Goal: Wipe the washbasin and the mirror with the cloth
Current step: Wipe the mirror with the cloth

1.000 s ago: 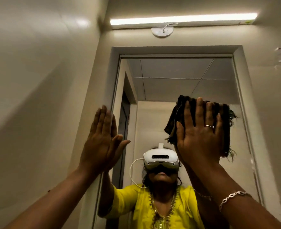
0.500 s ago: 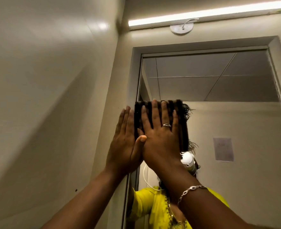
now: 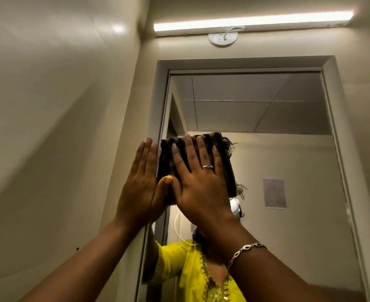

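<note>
A tall mirror [image 3: 266, 149] in a grey frame fills the wall ahead. My right hand [image 3: 198, 182] lies flat with fingers spread, pressing a dark striped, fringed cloth [image 3: 223, 153] against the glass near the mirror's left edge. My left hand [image 3: 139, 188] is flat and open on the mirror's left frame, its thumb touching my right hand. The glass reflects a person in a yellow top. The washbasin is out of view.
A beige side wall [image 3: 49, 127] runs close on the left and meets the mirror wall at a corner. A lit tube light [image 3: 251, 20] with a round white fitting [image 3: 222, 38] hangs above the mirror frame.
My right hand slid the cloth from the mirror's middle right across to its left edge, beside my left hand. The view swung right and then partly back.
</note>
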### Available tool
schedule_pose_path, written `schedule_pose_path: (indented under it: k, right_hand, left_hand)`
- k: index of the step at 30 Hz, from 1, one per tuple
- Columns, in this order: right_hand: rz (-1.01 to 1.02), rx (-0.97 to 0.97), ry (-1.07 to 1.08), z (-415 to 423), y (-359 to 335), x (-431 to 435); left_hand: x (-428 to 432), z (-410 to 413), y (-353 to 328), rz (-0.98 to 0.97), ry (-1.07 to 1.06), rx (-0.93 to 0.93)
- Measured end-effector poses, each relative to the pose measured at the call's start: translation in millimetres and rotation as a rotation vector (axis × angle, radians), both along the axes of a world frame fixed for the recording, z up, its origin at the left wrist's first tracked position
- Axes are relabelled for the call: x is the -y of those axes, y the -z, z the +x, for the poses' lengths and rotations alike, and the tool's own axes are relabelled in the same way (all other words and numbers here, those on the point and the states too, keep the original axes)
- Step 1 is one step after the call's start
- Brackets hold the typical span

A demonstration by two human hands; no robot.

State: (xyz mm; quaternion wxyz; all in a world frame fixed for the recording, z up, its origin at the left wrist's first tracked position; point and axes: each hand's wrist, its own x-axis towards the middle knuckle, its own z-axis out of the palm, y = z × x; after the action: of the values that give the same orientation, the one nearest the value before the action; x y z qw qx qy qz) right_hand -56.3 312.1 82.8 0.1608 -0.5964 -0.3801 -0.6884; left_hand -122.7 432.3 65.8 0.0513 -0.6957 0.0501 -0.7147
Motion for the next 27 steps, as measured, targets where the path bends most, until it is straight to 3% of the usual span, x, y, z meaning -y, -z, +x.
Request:
schedule_pose_path:
  k: [7,13,27]
  right_hand:
    - [0.004,-0.023,0.077,28.6,6.9,56.0]
    - [0.037,-0.064,0.144,49.5,13.7,106.0]
    - [0.164,-0.125,0.247,84.5,16.8,176.5]
  left_hand:
    - [-1.5,-2.1,-0.1,0.041,-0.238,-0.030]
    - [9.9,-4.8,0.6,0.043,-0.189,-0.015]
    - [-21.6,14.0,19.4,-0.053,-0.289,-0.117]
